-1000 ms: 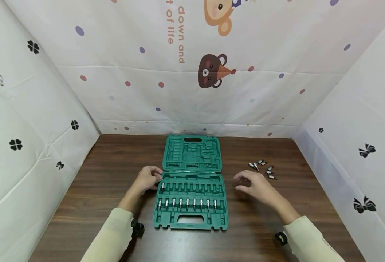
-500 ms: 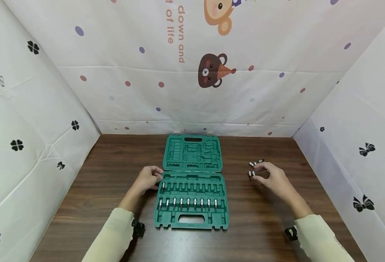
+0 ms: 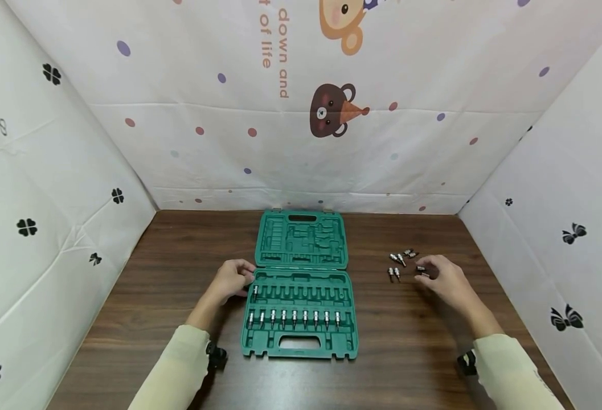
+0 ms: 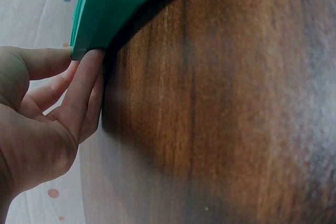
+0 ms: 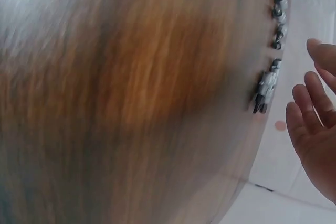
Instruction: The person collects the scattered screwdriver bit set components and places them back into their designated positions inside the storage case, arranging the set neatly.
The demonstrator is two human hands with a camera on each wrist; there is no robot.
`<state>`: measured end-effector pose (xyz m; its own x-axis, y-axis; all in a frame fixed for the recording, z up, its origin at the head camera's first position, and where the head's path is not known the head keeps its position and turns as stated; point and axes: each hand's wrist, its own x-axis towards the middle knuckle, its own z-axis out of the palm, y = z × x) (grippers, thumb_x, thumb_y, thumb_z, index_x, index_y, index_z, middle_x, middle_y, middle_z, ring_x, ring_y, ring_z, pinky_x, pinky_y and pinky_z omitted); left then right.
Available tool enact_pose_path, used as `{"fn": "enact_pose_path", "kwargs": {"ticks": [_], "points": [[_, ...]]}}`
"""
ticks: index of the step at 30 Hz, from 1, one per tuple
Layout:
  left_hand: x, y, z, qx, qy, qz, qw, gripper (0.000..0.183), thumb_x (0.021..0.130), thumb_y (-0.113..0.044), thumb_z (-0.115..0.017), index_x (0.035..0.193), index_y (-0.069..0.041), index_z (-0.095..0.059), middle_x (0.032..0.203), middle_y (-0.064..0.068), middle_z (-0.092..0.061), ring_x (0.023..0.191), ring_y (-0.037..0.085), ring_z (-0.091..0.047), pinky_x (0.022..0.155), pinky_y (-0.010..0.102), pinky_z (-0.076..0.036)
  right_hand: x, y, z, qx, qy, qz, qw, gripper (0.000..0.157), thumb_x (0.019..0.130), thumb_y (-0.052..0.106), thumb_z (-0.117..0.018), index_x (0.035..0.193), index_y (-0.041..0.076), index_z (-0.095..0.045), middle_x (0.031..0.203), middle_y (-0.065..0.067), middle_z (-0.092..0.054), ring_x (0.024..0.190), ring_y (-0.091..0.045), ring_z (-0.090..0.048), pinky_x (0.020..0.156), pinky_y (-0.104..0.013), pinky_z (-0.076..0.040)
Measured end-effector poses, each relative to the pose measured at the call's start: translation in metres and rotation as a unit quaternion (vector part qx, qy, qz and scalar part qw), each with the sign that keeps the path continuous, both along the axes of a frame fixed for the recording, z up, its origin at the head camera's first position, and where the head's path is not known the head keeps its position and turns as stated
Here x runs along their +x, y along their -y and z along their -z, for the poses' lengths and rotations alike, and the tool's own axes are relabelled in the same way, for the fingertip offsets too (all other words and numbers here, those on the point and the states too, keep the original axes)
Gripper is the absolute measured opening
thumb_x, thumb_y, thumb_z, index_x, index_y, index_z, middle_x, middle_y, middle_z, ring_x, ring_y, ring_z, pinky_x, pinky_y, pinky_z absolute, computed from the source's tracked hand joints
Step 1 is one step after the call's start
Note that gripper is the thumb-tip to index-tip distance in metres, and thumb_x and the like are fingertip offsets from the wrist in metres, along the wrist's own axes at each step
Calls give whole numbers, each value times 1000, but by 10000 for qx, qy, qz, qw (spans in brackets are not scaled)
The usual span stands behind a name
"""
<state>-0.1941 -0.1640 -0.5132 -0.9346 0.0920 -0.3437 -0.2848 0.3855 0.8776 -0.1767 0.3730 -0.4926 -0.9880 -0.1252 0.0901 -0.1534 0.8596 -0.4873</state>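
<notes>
A green socket case lies unfolded on the table, with a row of bit sockets in its lower slots and one bit socket in the upper row at left. My left hand pinches the case's left edge near the hinge; the left wrist view has thumb and fingers against its corner. Over at the right, my right hand hovers around loose bit sockets, thumb and fingers apart. In the right wrist view that hand shows nothing between its fingers.
More loose bit sockets lie left of the right hand, with a pair side by side nearer the case. The case lid lies flat behind. Printed cloth walls close off the table's back and sides.
My right hand has moved right, away from the case and past the pair of bit sockets, which now show uncovered. The left hand stays on the case edge.
</notes>
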Motion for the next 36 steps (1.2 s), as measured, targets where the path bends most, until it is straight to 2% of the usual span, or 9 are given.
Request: {"fn": "enact_pose_path", "kwargs": {"ticks": [3, 9, 27, 36], "points": [[0, 0, 0, 4, 11, -15, 10000, 17, 102, 0, -58, 117, 2, -66, 101, 15, -61, 87, 24, -63, 70, 40, -63, -1, -4, 3, 41, 45, -2, 10000, 29, 90, 15, -82, 114, 5, -69, 116, -18, -66, 104, -36, -67, 88, -54, -55], [0, 0, 0, 38, 16, -4, 10000, 18, 102, 1, -58, 118, 2, -66, 102, 16, -62, 87, 24, -64, 71, 40, -64, -2, -11, 8, 158, 326, 98, 9993, 31, 90, 14, -80, 117, 3, -69, 119, -21, -65, 108, -40, -66, 91, -60, -53], [0, 1, 0, 91, 32, 13, 10000, 18, 102, 1, -57, 118, 2, -66, 102, 16, -62, 88, 24, -64, 72, 41, -64, -7, -20, 20, 471, 507, 35, 9976, 19, 92, 9, -77, 108, 3, -69, 102, -15, -68, 93, -33, -67, 81, -53, -56], [0, 1, -1, 9, -4, 27, 10000, 18, 102, 1, -57, 118, 2, -66, 102, 16, -62, 88, 24, -64, 72, 40, -64, -12, -20, 24, 499, 439, -88, 9978, 7, 95, 3, -71, 102, 2, -68, 97, -15, -67, 89, -30, -67, 78, -50, -56]]}}
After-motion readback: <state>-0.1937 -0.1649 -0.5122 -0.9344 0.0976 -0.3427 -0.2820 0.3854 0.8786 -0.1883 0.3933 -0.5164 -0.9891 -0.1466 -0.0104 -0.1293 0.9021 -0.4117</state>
